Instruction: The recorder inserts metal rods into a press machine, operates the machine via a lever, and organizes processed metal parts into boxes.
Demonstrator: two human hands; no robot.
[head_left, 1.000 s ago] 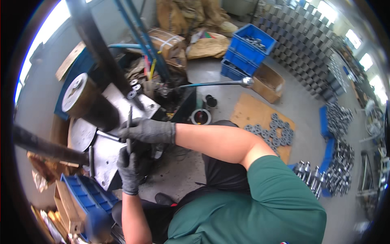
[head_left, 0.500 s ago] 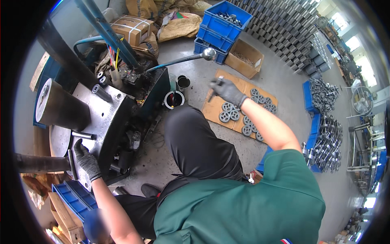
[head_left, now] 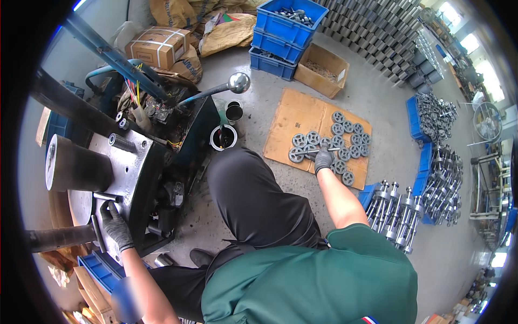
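Observation:
My left hand (head_left: 116,225), in a dark grey glove, rests on the edge of the machine's metal plate (head_left: 132,175). Its fingers are stretched out, close to a short metal rod (head_left: 108,197) and a thin dark bar (head_left: 99,233). A thick dark cylinder (head_left: 81,164) stands on the same plate. My right hand (head_left: 324,157), gloved alike, reaches down over grey spoked wheels (head_left: 312,138) laid on a flat cardboard sheet (head_left: 280,119). Its fingers are closed around a slim metal rod (head_left: 302,153) that lies across the wheels; the fingertips are partly hidden.
A long lever with a ball knob (head_left: 239,82) juts from the machine. Two buckets (head_left: 223,138) stand beside my knee. Stacked blue crates (head_left: 278,46) and an open carton (head_left: 322,70) sit beyond the cardboard. At right are blue bins of metal parts (head_left: 415,116) and upright shafts (head_left: 396,210).
My right hand has come down and nearer, from above the cardboard's far left part to the wheels. My left hand has stayed on the plate. The view has shifted slightly.

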